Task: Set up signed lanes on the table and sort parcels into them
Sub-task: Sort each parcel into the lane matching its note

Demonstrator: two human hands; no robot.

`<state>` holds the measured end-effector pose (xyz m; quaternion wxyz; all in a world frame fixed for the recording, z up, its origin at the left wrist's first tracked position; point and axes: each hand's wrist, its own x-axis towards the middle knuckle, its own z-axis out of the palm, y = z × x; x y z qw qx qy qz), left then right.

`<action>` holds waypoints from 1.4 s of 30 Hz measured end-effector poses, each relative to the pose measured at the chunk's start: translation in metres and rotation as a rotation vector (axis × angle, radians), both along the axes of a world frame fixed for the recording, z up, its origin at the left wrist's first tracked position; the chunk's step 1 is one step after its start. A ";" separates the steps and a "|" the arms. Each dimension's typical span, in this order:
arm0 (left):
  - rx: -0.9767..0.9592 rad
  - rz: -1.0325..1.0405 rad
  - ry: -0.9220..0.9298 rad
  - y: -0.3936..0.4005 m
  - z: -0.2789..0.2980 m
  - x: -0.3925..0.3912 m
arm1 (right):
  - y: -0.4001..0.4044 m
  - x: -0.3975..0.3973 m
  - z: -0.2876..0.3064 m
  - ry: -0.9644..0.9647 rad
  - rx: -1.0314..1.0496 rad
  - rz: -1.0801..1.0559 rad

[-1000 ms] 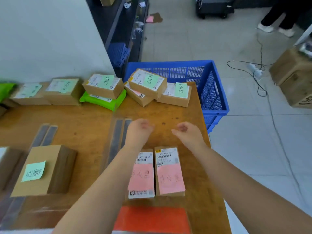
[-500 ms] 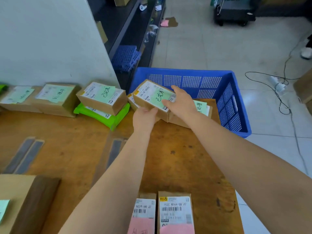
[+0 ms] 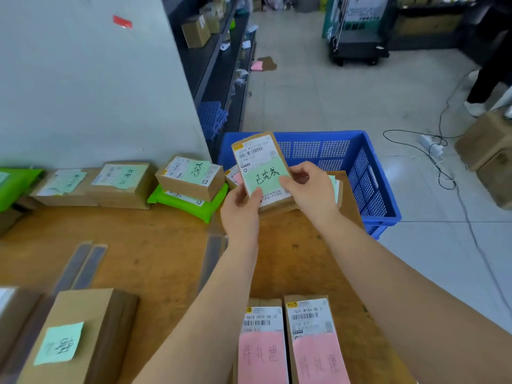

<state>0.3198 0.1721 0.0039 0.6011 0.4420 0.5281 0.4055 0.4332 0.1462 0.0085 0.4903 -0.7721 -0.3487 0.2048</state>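
Both hands hold a brown parcel (image 3: 261,167) tilted up above the far right of the bench (image 3: 155,245), before the blue crate (image 3: 368,173). The left hand (image 3: 240,209) pinches its near left corner, thumb on the green note (image 3: 264,176); the right hand (image 3: 313,189) grips its right edge, fingers curled behind, out of sight. Parcels behind it are mostly hidden. Two pink-noted parcels (image 3: 288,342) at the near edge are cut off by the frame.
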 end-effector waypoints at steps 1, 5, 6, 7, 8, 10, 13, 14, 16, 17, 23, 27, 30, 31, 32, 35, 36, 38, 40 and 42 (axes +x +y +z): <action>0.014 -0.006 -0.012 -0.007 0.007 -0.010 | -0.010 -0.009 0.008 0.021 0.027 -0.015; 0.070 -0.032 -0.003 -0.040 0.035 -0.060 | -0.048 -0.050 0.039 0.126 0.087 0.001; 0.076 -0.034 0.002 -0.050 0.042 -0.074 | -0.057 -0.062 0.046 0.167 0.097 0.023; 0.087 -0.027 0.007 -0.060 0.048 -0.089 | -0.067 -0.075 0.052 0.219 0.108 0.048; 0.104 -0.014 0.012 -0.070 0.054 -0.104 | -0.076 -0.088 0.057 0.273 0.122 0.075; 0.139 0.020 0.013 -0.092 0.065 -0.134 | -0.094 -0.114 0.062 0.358 0.146 0.128; 0.194 0.089 0.027 -0.127 0.075 -0.178 | -0.119 -0.152 0.067 0.455 0.166 0.207; 0.203 0.119 0.047 -0.139 0.076 -0.192 | -0.127 -0.164 0.067 0.481 0.170 0.238; 0.208 0.182 0.070 -0.164 0.077 -0.219 | -0.141 -0.188 0.065 0.533 0.159 0.308; 0.214 0.215 0.082 -0.177 0.078 -0.232 | -0.148 -0.200 0.063 0.561 0.153 0.343; 0.175 0.410 0.092 -0.240 0.085 -0.302 | -0.183 -0.275 0.055 0.610 0.107 0.551; 0.161 0.504 0.120 -0.263 0.084 -0.351 | -0.199 -0.321 0.056 0.618 0.076 0.673; 0.144 0.556 0.136 -0.272 0.081 -0.386 | -0.203 -0.354 0.057 0.674 0.043 0.748; 0.139 0.567 0.134 -0.274 0.080 -0.398 | -0.203 -0.366 0.058 0.687 0.035 0.763; 0.137 0.577 0.133 -0.273 0.080 -0.410 | -0.201 -0.378 0.058 0.685 0.030 0.774; 0.142 0.593 0.135 -0.267 0.080 -0.451 | -0.192 -0.419 0.057 0.665 0.024 0.790; 0.144 0.591 0.132 -0.264 0.080 -0.466 | -0.188 -0.434 0.057 0.655 0.017 0.788; 0.146 0.580 0.131 -0.256 0.079 -0.496 | -0.179 -0.465 0.056 0.648 0.009 0.780; 0.147 0.572 0.122 -0.246 0.078 -0.528 | -0.171 -0.497 0.056 0.646 0.010 0.768; 0.151 0.561 0.119 -0.236 0.077 -0.560 | -0.162 -0.529 0.056 0.641 0.016 0.756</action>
